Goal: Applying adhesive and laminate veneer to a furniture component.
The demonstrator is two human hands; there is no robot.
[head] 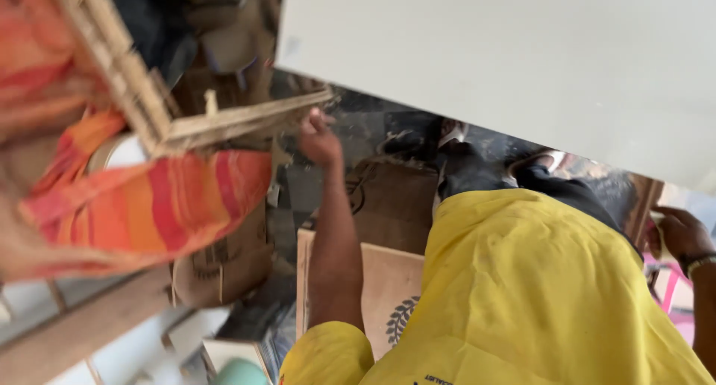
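Observation:
My left hand [321, 140] reaches forward, its curled fingers on the end of a slat of a pale wooden frame [231, 120]. The frame tilts across the upper left, blurred. An orange and red striped cloth [156, 206] hangs under and around it. My right hand [680, 234], with a band at the wrist, is at the right edge with bent fingers beside a wooden edge [640, 206]; what it grips is hidden. My yellow shirt [522, 295] fills the lower middle, with dark trousers and shoes [447, 135] beyond.
A large white panel [507, 57] covers the upper right. Brown cardboard boxes [231, 258] and a plywood board with a printed emblem [391, 295] lie on the dark floor. A pale green round object [242, 371] sits at the bottom edge.

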